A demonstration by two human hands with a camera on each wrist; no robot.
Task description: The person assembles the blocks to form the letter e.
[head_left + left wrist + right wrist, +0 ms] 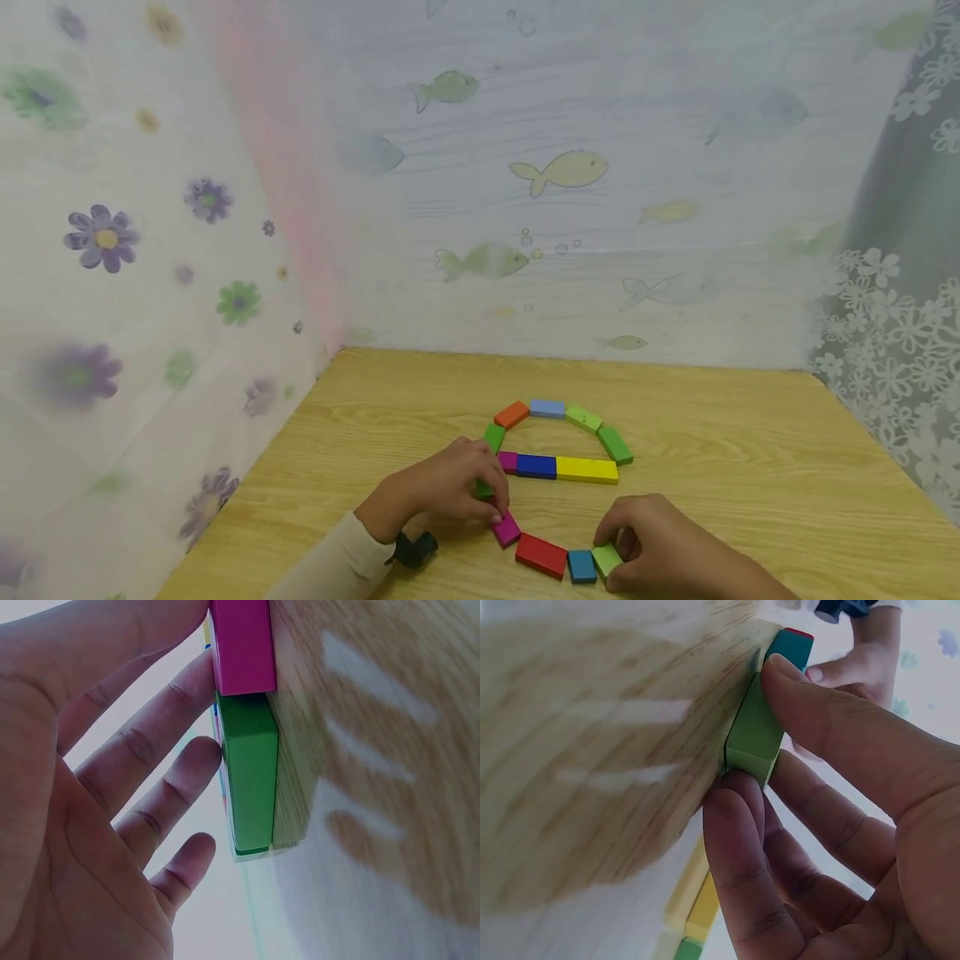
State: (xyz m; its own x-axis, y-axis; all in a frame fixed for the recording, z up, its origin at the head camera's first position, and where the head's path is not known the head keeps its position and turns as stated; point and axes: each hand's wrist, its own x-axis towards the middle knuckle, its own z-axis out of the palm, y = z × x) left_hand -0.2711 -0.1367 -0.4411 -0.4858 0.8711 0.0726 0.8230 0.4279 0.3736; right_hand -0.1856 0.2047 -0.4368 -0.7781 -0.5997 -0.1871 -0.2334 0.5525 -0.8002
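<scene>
My left hand [456, 483] pinches a magenta wooden block [507, 530] at its upper end. In the left wrist view, the magenta block [244, 649] meets the end of a green block [251, 780], with other fingers beside it. At the lower right, my right hand [663, 546] grips a light green block [606, 561] between thumb and fingers. The right wrist view has the light green block [756, 724] close against a blue block [789, 649]. A red block [542, 556] lies between the magenta block and the blue block [582, 567].
Above, orange [512, 414], light blue [547, 409], light green [583, 418] and green [616, 446] blocks form an arch. Dark blue [536, 467] and yellow [587, 470] blocks lie in a row across. Patterned curtains [570, 250] surround the wooden table [712, 417].
</scene>
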